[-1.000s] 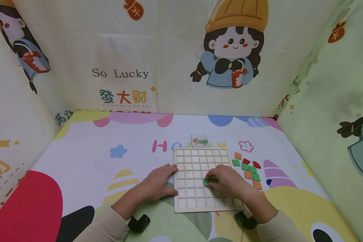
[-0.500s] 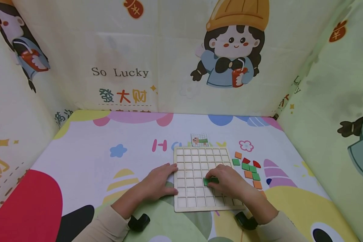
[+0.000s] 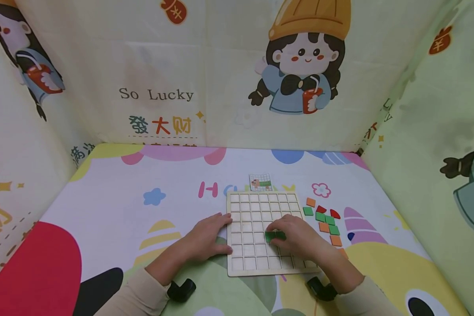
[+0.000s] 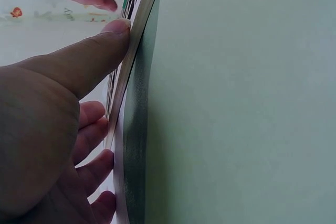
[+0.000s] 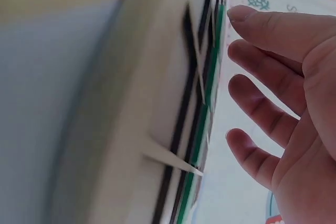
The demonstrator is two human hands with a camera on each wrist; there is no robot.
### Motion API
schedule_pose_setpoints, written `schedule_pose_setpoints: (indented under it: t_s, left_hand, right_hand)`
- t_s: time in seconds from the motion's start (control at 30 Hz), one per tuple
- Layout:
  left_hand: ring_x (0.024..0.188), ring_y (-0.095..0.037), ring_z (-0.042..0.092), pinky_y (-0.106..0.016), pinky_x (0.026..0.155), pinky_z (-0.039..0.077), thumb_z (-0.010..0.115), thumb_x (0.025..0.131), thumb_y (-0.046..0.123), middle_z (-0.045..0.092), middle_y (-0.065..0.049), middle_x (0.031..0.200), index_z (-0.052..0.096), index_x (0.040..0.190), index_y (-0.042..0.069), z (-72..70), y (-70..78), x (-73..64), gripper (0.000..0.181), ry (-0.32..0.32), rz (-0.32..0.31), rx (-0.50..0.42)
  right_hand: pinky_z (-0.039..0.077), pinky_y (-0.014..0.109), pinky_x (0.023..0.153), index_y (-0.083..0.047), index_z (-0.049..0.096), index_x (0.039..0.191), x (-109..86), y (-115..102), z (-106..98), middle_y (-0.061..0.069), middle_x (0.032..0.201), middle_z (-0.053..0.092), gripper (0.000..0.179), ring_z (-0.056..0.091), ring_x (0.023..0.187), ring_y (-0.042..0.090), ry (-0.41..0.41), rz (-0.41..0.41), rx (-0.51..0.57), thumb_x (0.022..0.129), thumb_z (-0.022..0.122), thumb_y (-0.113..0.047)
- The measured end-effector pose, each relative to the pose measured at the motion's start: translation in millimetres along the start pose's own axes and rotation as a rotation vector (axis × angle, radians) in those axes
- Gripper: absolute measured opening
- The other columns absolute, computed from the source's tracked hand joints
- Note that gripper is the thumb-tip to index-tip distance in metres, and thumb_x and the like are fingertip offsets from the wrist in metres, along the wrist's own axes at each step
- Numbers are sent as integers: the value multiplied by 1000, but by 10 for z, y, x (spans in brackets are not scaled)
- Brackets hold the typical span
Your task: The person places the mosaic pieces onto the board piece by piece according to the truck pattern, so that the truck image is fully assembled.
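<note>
In the head view a wooden grid board (image 3: 248, 251) lies on the patterned cloth. Green square tiles (image 3: 269, 237) sit in cells near its middle, partly covered by my right hand (image 3: 296, 235). The thumb and forefinger of that hand are spread around the tiles' left part. The right wrist view has its fingers loosely bent, with green tile edges (image 5: 201, 129) close to them and nothing visibly pinched. My left hand (image 3: 205, 237) rests at the board's left edge. Its thumb (image 4: 102, 51) touches the board's side (image 4: 137, 30) in the left wrist view, other fingers relaxed along it.
Loose green, orange and red pieces (image 3: 324, 227) lie right of the board. A small card with a gridded picture (image 3: 261, 182) lies just beyond the far edge. Printed cloth walls (image 3: 229, 66) enclose the table at the back and sides.
My right fingertips have shifted very slightly left over the green tiles. The left hand and board stay in place.
</note>
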State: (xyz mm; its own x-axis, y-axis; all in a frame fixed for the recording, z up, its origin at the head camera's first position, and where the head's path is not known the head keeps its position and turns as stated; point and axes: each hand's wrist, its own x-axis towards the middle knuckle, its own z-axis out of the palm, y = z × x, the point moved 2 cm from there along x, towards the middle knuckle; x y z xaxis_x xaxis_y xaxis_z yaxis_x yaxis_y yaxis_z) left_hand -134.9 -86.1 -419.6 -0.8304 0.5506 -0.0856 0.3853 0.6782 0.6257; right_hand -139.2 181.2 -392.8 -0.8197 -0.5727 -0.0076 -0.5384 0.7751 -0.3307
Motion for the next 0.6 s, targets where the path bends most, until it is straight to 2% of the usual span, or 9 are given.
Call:
schedule_pose_setpoints:
  t_s: [0.17, 0.27, 0.43, 0.6]
  left_hand:
    - [144, -38, 32, -55, 113, 30, 79, 86, 31, 42, -11, 154, 47, 146, 3, 1, -4, 4, 73, -1, -4, 0]
    - [144, -37, 32, -55, 113, 30, 79, 86, 32, 41, -10, 155, 47, 146, 4, 5, -8, 5, 73, -1, -6, 4]
    - [144, -37, 32, -55, 113, 30, 79, 86, 31, 41, -10, 155, 47, 146, 4, 6, -3, 2, 73, 1, -6, 3]
    - [144, -37, 31, -55, 113, 30, 79, 85, 32, 41, -9, 155, 47, 146, 4, 2, 4, -1, 74, -3, -21, -7]
  right_hand:
    - [52, 44, 89, -14, 72, 115, -33, 70, -88, 0, 109, 68, 30, 60, 103, 22, 14, 92, 22, 87, 79, -21]
    - [52, 46, 89, -11, 70, 120, -58, 155, -154, 3, 113, 68, 35, 61, 104, 25, 40, 130, 65, 87, 79, -19]
    - [52, 51, 88, -6, 66, 127, -112, 311, -271, 10, 119, 67, 44, 63, 104, 30, 88, 158, 120, 87, 79, -19]
    - [48, 58, 94, -4, 63, 132, -161, 456, -362, 16, 125, 65, 50, 58, 117, 41, 124, 182, 85, 87, 79, -19]
